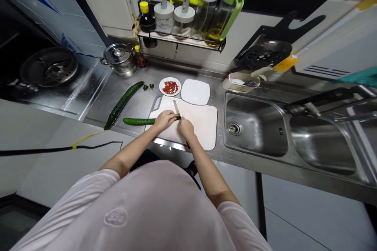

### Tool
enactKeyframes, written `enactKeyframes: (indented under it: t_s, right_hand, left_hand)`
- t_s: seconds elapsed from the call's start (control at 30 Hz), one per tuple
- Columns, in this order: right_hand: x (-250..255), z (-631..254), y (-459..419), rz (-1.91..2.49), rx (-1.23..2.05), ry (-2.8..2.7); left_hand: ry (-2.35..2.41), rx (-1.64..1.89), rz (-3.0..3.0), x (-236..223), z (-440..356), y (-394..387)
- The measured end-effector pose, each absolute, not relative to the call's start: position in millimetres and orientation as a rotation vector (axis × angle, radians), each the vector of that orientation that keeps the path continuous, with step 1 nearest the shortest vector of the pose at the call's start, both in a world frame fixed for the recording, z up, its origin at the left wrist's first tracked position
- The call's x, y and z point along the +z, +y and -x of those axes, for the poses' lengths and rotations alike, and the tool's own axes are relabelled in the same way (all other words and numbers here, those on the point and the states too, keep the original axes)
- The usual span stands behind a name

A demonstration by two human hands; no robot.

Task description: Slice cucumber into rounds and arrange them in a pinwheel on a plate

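Note:
A green cucumber lies across the left side of a white cutting board, its far end sticking out past the board's edge. My left hand is closed over it near its right end. In my right hand is a knife, gripped by the handle; its blade points away from me and meets the cucumber's right end, close to the left fingertips. Another whole cucumber rests on the steel counter to the left. Small cut cucumber ends lie beside its tip.
Behind the board stand a white plate with chopped red pieces and a square white plate. A lidded pot and small bottle are at back left, a frying pan on the stove. A double sink lies right; a condiment shelf hangs above.

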State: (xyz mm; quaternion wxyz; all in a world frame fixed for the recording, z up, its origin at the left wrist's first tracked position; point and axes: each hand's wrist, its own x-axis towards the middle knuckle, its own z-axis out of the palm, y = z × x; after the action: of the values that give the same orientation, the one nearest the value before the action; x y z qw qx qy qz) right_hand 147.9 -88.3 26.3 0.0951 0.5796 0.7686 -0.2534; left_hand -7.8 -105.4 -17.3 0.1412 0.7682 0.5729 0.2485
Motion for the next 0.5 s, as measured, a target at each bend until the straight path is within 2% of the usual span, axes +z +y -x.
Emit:
enactKeyframes:
  t_s: [0.5]
  right_hand:
    - [25,-167,-113,-1.691,-0.736,2.202]
  left_hand:
    - [1.665,0.708,-2.224,-20,8,-106]
